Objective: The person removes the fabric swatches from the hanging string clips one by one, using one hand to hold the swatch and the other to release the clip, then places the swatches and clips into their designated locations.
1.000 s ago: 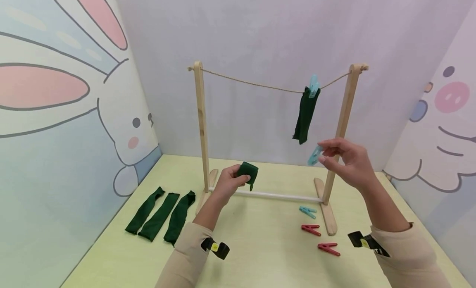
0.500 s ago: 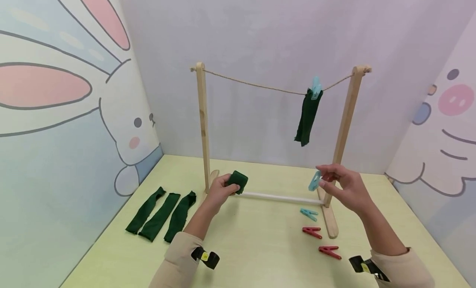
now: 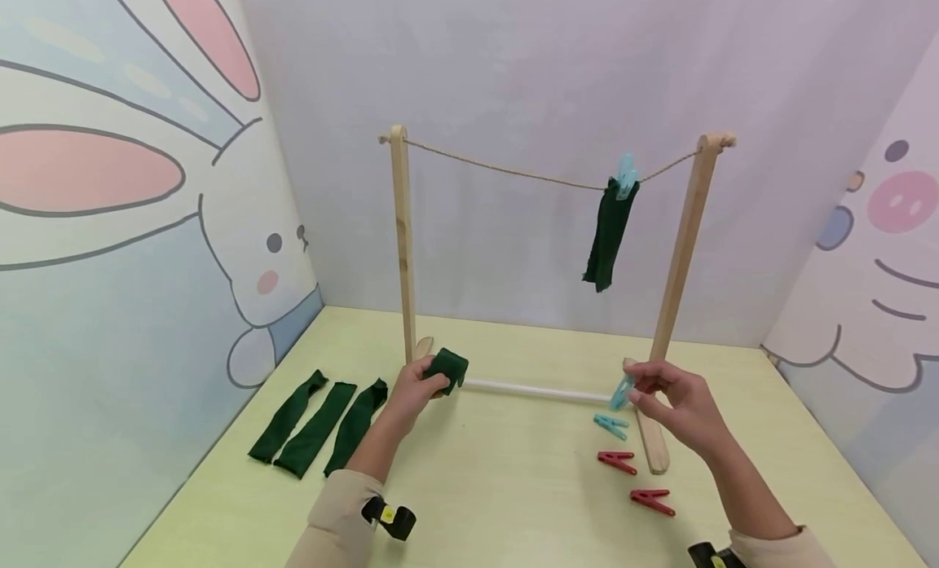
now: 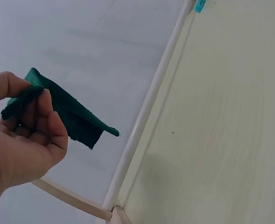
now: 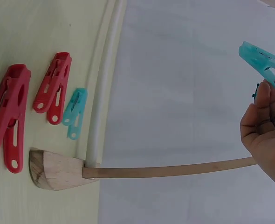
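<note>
My left hand (image 3: 414, 393) pinches a folded dark green cloth strip (image 3: 447, 369) between thumb and fingers, in front of the rack's left post. In the left wrist view the strip (image 4: 77, 114) drapes out past the fingertips. On the right, my right hand (image 3: 676, 405) pinches a light blue clothespin (image 3: 622, 392) by one end, beside the foot of the right post. The right wrist view shows this clothespin (image 5: 261, 60) held at the fingertips. Another green strip (image 3: 610, 238) hangs from the rope (image 3: 506, 171), clipped by a blue clothespin (image 3: 627, 177).
Three green strips (image 3: 315, 429) lie side by side on the table's left. A blue clothespin (image 3: 610, 425) and two red clothespins (image 3: 616, 461) lie near the rack's right foot (image 3: 653, 444). A white bar (image 3: 535, 390) joins the wooden posts (image 3: 682, 250) low down.
Both hands have come down; the left also moved left, carrying the folded green strip. The right hand lowered the blue clothespin from below the hanging strip toward the table.
</note>
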Demonstrator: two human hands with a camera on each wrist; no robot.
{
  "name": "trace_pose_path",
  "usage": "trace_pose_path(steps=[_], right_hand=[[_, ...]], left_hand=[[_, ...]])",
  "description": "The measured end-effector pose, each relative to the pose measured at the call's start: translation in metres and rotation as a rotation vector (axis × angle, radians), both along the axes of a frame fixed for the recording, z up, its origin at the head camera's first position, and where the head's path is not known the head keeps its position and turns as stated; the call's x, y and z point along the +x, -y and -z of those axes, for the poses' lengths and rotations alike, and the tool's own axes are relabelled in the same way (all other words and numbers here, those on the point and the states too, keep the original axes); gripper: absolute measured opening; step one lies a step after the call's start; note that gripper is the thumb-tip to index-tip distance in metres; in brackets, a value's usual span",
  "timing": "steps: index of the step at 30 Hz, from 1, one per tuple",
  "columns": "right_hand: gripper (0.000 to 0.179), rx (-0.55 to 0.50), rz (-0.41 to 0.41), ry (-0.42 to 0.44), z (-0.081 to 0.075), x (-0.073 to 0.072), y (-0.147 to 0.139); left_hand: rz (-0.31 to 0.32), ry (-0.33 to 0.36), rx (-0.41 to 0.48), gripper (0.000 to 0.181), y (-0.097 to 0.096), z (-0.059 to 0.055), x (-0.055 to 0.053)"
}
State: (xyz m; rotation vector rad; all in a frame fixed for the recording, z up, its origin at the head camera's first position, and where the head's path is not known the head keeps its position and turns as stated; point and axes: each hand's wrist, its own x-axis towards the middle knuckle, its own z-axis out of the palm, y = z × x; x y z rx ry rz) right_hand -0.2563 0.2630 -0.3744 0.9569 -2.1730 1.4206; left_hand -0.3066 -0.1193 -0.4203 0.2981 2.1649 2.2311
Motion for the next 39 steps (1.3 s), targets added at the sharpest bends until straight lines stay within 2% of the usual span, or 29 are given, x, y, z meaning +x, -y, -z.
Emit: trace_pose_path(steps=[5, 7, 9, 14, 19, 23, 27, 32, 39], right_hand=[[0.02, -0.052, -0.027, 0.026, 0.008, 0.002, -0.003], [0.02, -0.07, -0.037, 0.038, 0.011, 0.003, -0.003], [0.023, -0.088, -0.046, 0.053, 0.014, 0.003, -0.004], [0.024, -0.129, -0.063, 0.085, 0.021, 0.003, -0.006], [0.028, -0.152, -0.051, 0.127, 0.028, 0.005, -0.008], [0.029, -0.135, -0.026, 0.177, 0.034, 0.009, -0.01], [0.026, -0.077, -0.019, 0.192, 0.041, 0.01, -0.011], [0.023, -0.014, -0.067, 0.297, 0.05, 0.013, -0.013], [0.024, 0.116, -0.196, 0.487, 0.057, 0.015, -0.015]], left_hand=[[-0.022, 0.033, -0.009, 0.021, 0.007, 0.01, 0.001], [-0.042, 0.041, -0.012, 0.022, 0.011, 0.023, -0.003], [-0.058, 0.051, -0.021, 0.024, 0.014, 0.028, -0.002], [-0.077, 0.09, -0.04, 0.025, 0.02, 0.039, 0.002], [-0.066, 0.128, -0.037, 0.029, 0.025, 0.046, 0.011], [-0.041, 0.14, -0.035, 0.025, 0.031, 0.048, 0.021], [0.011, 0.167, -0.032, 0.02, 0.037, 0.051, 0.029], [0.084, 0.196, -0.002, 0.025, 0.038, 0.054, 0.036], [0.171, 0.204, 0.048, 0.032, 0.035, 0.06, 0.042]])
